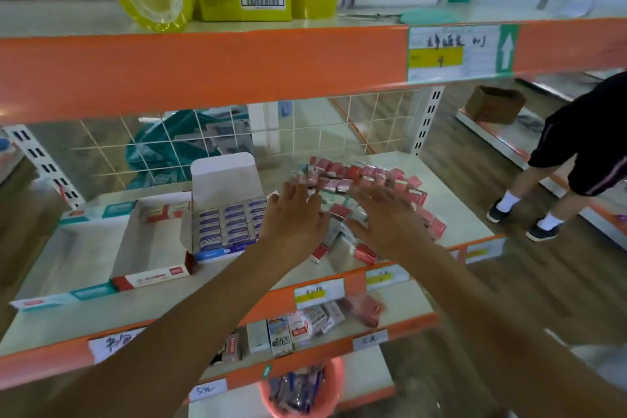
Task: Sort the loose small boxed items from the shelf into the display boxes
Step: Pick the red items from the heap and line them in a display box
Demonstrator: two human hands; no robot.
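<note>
– Both hands, where?
– Left hand [292, 215] and right hand [386, 219] lie flat, fingers spread, on the pile of small red boxes [356, 175] on the shelf [451, 200], right of the blue-filled display box [230, 219].
– Writing?
– Handwritten price tags [113, 344], too blurred.
</note>
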